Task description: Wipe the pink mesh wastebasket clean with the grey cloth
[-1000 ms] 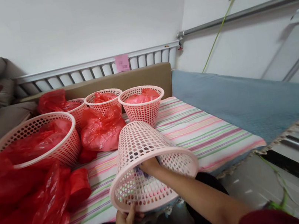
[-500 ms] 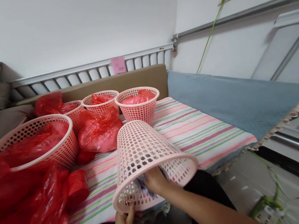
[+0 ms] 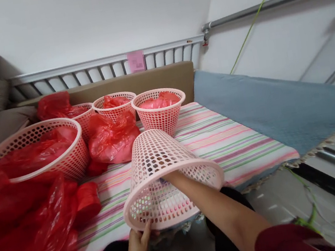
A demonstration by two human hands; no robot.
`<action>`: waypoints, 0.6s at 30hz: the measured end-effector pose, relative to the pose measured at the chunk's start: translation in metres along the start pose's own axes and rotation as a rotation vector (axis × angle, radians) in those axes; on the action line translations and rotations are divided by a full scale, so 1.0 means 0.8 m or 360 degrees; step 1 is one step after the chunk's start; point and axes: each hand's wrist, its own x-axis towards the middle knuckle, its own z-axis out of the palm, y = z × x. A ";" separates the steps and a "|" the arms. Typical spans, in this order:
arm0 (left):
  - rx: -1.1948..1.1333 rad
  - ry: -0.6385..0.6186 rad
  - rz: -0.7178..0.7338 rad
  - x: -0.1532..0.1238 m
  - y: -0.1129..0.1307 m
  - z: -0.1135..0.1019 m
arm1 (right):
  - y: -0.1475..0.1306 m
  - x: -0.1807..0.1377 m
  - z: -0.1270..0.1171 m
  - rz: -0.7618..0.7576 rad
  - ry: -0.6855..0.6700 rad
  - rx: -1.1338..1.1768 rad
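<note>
A pink lattice basket (image 3: pixel 160 160) lies tilted on its side on the striped cloth (image 3: pixel 226 142), its mouth toward me. My left hand (image 3: pixel 140 243) grips the lower rim of the basket with closed fingers. My right hand (image 3: pixel 168 177) reaches deep inside the basket. Its fingers are hidden behind the lattice wall, so what they hold cannot be made out.
Several pink baskets (image 3: pixel 159 112) lined with red plastic bags stand at the back and left. A loose red bag (image 3: pixel 111 140) lies between them, and a heap of red plastic (image 3: pixel 21 223) lies at the near left. A blue blanket (image 3: pixel 277 105) covers the right side. The floor is lower right.
My right hand has pushed deeper into the basket, and the cloth seen in it before is out of sight. The basket has tipped slightly; my left hand has stayed on the rim.
</note>
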 end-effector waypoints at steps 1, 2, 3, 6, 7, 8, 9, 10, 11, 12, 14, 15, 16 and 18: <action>-0.0001 0.0006 -0.0017 0.000 0.000 0.000 | -0.002 -0.013 0.000 -0.0038 -0.0036 -0.0080; -0.0002 0.0005 -0.0029 -0.001 0.000 -0.001 | -0.005 -0.030 0.000 -0.0065 -0.0075 -0.0158; -0.0002 -0.0002 -0.0031 0.000 -0.001 -0.001 | -0.008 -0.052 0.000 -0.0080 -0.0112 -0.0223; 0.0000 -0.0045 0.0019 0.002 -0.001 -0.003 | -0.015 -0.131 -0.002 -0.0107 -0.0220 -0.0356; 0.0030 -0.0073 0.0051 0.004 -0.001 -0.005 | -0.017 -0.156 -0.005 -0.0137 -0.0260 -0.0395; 0.0083 -0.0110 0.0099 0.005 0.000 -0.007 | -0.018 -0.177 -0.008 -0.0166 -0.0298 -0.0432; 0.0157 -0.0132 0.0163 0.007 0.002 -0.010 | -0.019 -0.193 -0.011 -0.0188 -0.0329 -0.0464; 0.0244 -0.0131 0.0237 0.008 0.004 -0.013 | -0.020 -0.204 -0.014 -0.0204 -0.0350 -0.0492; 0.0331 -0.0105 0.0319 0.008 0.006 -0.017 | -0.020 -0.210 -0.015 -0.0212 -0.0359 -0.0512; 0.0408 -0.0064 0.0395 0.007 0.008 -0.022 | -0.021 -0.210 -0.016 -0.0215 -0.0359 -0.0524; 0.0538 -0.0001 0.0463 0.004 0.012 -0.032 | -0.020 -0.194 -0.011 -0.0231 -0.0333 -0.0532; 0.0600 -0.0018 0.0449 0.002 0.014 -0.037 | -0.019 -0.181 -0.005 -0.0254 -0.0302 -0.0520; 0.0659 -0.0056 0.0412 -0.001 0.016 -0.042 | -0.018 -0.165 0.001 -0.0287 -0.0258 -0.0491; 0.0737 -0.0103 0.0311 -0.006 0.018 -0.049 | -0.015 -0.126 0.014 -0.0291 -0.0121 -0.0351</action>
